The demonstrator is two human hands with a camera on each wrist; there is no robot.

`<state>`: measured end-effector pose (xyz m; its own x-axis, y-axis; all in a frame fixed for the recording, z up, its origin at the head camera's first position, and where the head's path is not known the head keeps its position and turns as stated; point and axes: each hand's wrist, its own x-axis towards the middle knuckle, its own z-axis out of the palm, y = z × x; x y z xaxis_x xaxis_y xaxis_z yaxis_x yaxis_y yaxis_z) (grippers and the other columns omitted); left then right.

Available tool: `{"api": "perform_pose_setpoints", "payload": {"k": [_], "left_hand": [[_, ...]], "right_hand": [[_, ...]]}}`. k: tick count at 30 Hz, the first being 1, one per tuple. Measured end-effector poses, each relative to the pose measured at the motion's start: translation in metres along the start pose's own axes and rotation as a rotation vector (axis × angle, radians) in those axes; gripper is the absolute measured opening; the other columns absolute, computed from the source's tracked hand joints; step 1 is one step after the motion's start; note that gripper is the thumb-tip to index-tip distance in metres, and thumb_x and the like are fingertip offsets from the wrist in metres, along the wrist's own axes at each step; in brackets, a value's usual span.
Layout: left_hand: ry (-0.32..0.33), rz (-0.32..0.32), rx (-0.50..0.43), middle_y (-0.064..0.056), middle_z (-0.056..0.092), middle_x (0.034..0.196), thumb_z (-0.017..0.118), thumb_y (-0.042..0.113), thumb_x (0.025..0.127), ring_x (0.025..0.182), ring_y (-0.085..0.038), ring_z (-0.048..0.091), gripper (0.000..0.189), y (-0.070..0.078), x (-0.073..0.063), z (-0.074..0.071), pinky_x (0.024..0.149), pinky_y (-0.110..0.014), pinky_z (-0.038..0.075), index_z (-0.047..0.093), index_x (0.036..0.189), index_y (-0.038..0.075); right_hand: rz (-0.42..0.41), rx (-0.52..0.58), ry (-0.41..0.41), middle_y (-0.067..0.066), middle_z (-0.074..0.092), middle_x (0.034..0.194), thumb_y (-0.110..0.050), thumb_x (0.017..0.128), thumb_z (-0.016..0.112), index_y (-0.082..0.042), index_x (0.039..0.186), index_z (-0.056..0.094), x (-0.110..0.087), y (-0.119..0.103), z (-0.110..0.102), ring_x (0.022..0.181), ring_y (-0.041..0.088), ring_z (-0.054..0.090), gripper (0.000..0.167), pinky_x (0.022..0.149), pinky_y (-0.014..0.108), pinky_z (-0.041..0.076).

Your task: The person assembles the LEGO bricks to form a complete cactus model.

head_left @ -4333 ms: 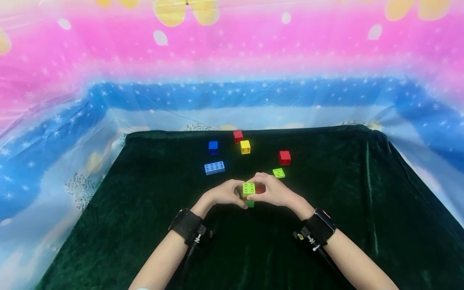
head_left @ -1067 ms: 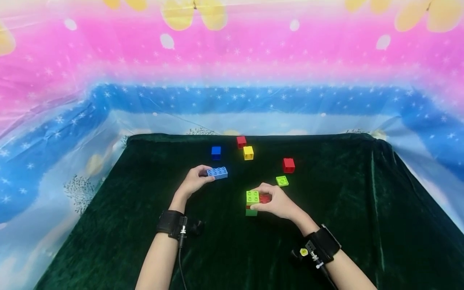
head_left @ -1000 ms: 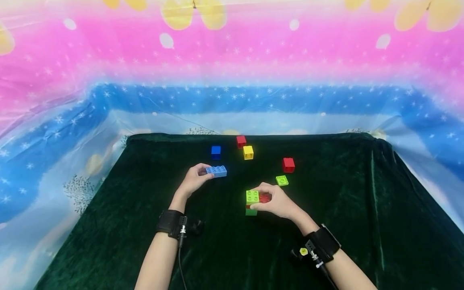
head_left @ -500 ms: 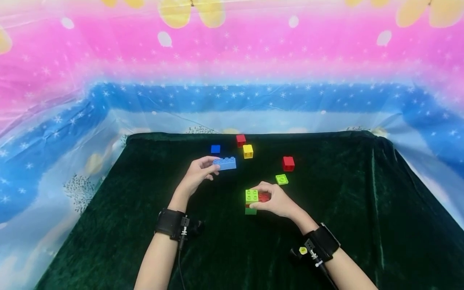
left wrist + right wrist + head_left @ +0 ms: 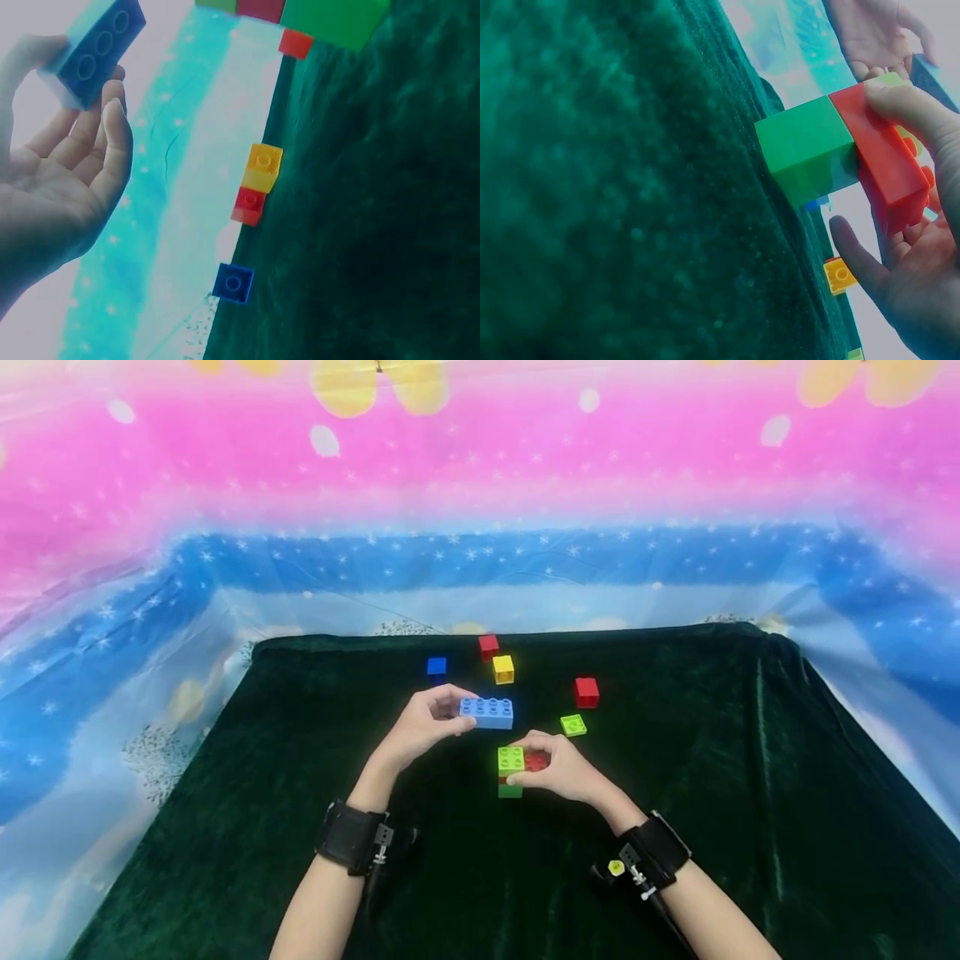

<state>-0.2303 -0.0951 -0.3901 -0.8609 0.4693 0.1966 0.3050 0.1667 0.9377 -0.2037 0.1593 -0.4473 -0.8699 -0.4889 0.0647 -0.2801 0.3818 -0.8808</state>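
Note:
My left hand (image 5: 420, 724) pinches a light blue toy building brick (image 5: 491, 714) by its left end, thumb in front and fingers behind. The brick is lifted above the cloth, studs up, just behind the stack in the head view. My right hand (image 5: 568, 770) grips a small stack: a lime green brick (image 5: 511, 759) on top, a long red brick (image 5: 536, 762) in the middle, a green brick (image 5: 510, 792) below. The right wrist view shows the red brick (image 5: 889, 161) jutting sideways past the green brick (image 5: 806, 150), with the thumb on the red one.
Loose on the dark green cloth (image 5: 675, 760) lie a dark blue brick (image 5: 437, 668), a yellow brick (image 5: 503, 669), a red brick at the back (image 5: 488, 647), another red brick (image 5: 587, 692) and a flat lime green piece (image 5: 573, 725). A patterned fabric wall (image 5: 480, 560) rises behind.
My left hand has left the stack, taken hold of the light blue brick, raised it and carried it right, closer to the stack. My right hand keeps its grip on the stack.

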Motion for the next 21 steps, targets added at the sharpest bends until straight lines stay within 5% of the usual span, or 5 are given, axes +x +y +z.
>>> {"api": "perform_pose_setpoints", "payload": {"k": [11, 21], "left_hand": [[-0.042, -0.018, -0.012, -0.022, 0.063, 0.113, 0.065, 0.013, 0.092, 0.096, -0.024, 0.066, 0.029, -0.011, -0.017, 0.010, 0.090, -0.032, 0.057, 0.060, 0.117, -0.001], [-0.128, -0.007, -0.009, -0.020, 0.064, 0.107, 0.066, 0.010, 0.090, 0.092, -0.017, 0.067, 0.029, -0.014, -0.015, 0.012, 0.086, -0.029, 0.057, 0.060, 0.117, -0.001]], "right_hand": [[0.009, -0.008, -0.017, 0.009, 0.065, 0.110, -0.028, 0.086, 0.074, -0.008, 0.120, 0.065, 0.000, 0.001, 0.004, 0.095, 0.020, 0.059, 0.040, 0.081, 0.030, 0.052], [-0.010, -0.020, 0.025, 0.009, 0.065, 0.111, -0.028, 0.085, 0.076, -0.008, 0.120, 0.064, 0.002, 0.001, 0.003, 0.098, 0.019, 0.059, 0.043, 0.082, 0.028, 0.053]]}}
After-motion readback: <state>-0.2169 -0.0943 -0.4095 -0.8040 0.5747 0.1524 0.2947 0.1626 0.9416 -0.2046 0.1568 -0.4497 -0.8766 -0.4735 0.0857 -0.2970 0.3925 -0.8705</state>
